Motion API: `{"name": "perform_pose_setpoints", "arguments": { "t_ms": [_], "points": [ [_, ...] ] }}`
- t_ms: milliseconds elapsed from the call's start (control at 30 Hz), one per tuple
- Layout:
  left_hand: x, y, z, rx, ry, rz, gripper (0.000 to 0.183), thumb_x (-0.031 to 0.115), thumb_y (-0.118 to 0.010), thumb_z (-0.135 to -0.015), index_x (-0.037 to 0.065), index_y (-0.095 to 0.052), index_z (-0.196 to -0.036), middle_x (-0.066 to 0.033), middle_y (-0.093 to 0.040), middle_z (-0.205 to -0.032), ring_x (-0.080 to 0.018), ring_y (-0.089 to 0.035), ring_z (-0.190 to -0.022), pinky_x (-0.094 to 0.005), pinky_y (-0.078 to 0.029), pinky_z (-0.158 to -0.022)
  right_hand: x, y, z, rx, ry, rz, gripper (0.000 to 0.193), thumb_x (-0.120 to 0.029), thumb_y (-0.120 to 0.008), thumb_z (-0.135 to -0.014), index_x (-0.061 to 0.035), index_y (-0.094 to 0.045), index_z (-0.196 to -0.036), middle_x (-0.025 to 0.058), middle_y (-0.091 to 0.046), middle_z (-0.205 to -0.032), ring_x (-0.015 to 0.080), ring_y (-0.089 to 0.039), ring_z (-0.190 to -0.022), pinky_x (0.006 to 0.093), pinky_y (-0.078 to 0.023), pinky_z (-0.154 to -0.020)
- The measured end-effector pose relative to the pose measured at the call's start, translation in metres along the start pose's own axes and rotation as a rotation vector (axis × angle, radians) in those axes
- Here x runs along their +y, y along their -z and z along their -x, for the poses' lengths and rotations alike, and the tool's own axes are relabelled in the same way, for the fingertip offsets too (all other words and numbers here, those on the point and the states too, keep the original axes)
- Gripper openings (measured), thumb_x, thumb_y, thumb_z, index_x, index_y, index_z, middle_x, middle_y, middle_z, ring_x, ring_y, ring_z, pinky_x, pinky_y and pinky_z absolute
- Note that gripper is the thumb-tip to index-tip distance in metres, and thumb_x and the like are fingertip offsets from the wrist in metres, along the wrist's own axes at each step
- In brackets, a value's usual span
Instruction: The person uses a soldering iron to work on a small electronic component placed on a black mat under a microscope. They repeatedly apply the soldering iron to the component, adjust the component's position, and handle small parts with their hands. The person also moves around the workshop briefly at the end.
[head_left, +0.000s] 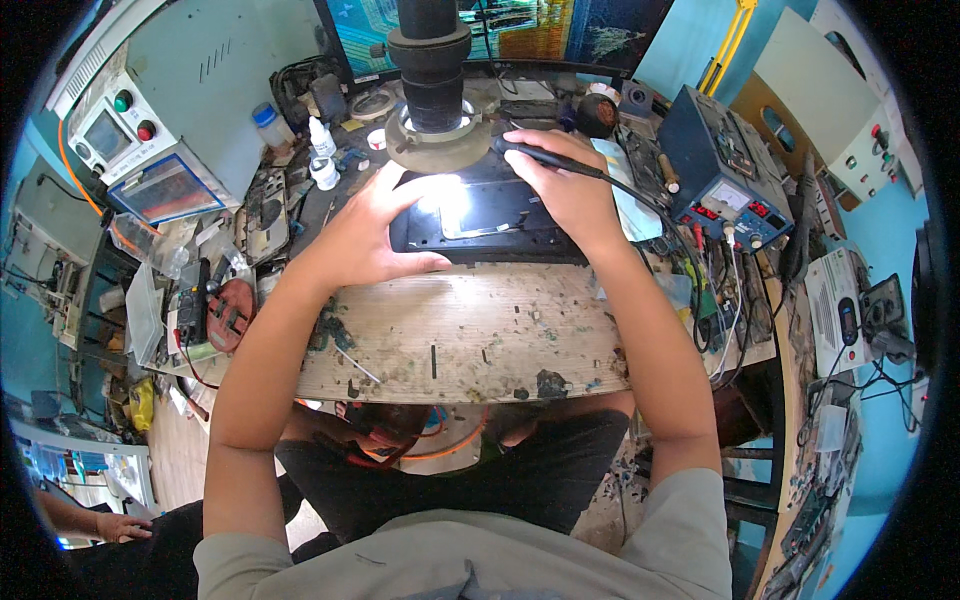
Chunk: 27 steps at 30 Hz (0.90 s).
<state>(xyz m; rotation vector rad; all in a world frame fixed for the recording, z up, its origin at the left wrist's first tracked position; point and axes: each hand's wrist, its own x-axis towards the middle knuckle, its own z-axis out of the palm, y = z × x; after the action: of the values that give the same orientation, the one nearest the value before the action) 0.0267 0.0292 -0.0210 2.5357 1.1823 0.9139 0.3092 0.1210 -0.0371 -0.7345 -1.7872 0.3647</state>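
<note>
Beneath a dark microscope (432,70), a black tray-like holder (530,245) lies on the bench. A flat phone-sized part (480,228) sits on it in a bright pool of light. My left hand (365,235) spans the tray's left end, thumb at the near edge and fingers at the far one. In my right hand (572,195) is the black handle of a soldering iron (560,160), held above the tray's right side. Its cord runs off to the right. The iron's tip cannot be made out.
The wooden bench (460,320) carries scraps and a white swab stick (358,365). White bottles (322,150) stand at left, near a machine with round buttons (125,125). A blue power supply (725,195) with cables stands at right. Another person's hand (122,527) shows lower left.
</note>
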Motion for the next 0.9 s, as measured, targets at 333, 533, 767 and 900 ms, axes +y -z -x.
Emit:
{"name": "perform_pose_setpoints", "arguments": {
  "t_ms": [333,533,767,900],
  "points": [
    [-0.0031,0.0027,0.001,-0.074,-0.037,0.005,0.077,0.035,-0.097,-0.078,0.014,-0.071,-0.148,-0.0247,-0.051,-0.164,-0.0465,-0.047,-0.153,-0.0527,-0.038,-0.127,0.0005,0.0007,0.0004,0.007,0.015,0.006,0.023,-0.012,-0.087,-0.087,-0.0112,-0.086,-0.109,0.012,-0.083,-0.101,0.023,-0.08,-0.088,0.0345,-0.063,-0.078],
    [-0.0023,0.0051,-0.0012,-0.121,-0.064,-0.067,0.069,0.038,-0.093,-0.084,0.027,-0.072,-0.15,-0.0265,-0.049,-0.164,-0.0482,-0.05,-0.149,-0.053,-0.041,-0.125,0.0054,0.0012,-0.0007,0.005,0.011,0.011,0.022,-0.011,-0.087,-0.087,-0.0112,-0.086,-0.109,0.012,-0.083,-0.1,0.0232,-0.08,-0.089,0.0336,-0.062,-0.08],
    [-0.0012,0.0046,-0.0011,-0.124,-0.06,-0.076,0.067,0.039,-0.091,-0.086,0.027,-0.073,-0.149,-0.0267,-0.051,-0.162,-0.0482,-0.051,-0.147,-0.0533,-0.042,-0.124,0.0039,-0.0001,0.0001,0.018,-0.019,-0.019,0.022,-0.012,-0.087,-0.087,-0.0109,-0.086,-0.109,0.0121,-0.084,-0.103,0.0231,-0.08,-0.09,0.0333,-0.063,-0.082],
    [-0.0027,0.0048,-0.001,-0.133,-0.063,-0.068,0.066,0.038,-0.09,-0.087,0.026,-0.072,-0.15,-0.0266,-0.051,-0.16,-0.0479,-0.051,-0.147,-0.0533,-0.042,-0.123,0.0022,0.0008,-0.0001,0.009,-0.019,-0.001,0.022,-0.012,-0.087,-0.087,-0.0107,-0.086,-0.109,0.0123,-0.084,-0.103,0.0235,-0.08,-0.091,0.0337,-0.063,-0.083]
  ]
}}
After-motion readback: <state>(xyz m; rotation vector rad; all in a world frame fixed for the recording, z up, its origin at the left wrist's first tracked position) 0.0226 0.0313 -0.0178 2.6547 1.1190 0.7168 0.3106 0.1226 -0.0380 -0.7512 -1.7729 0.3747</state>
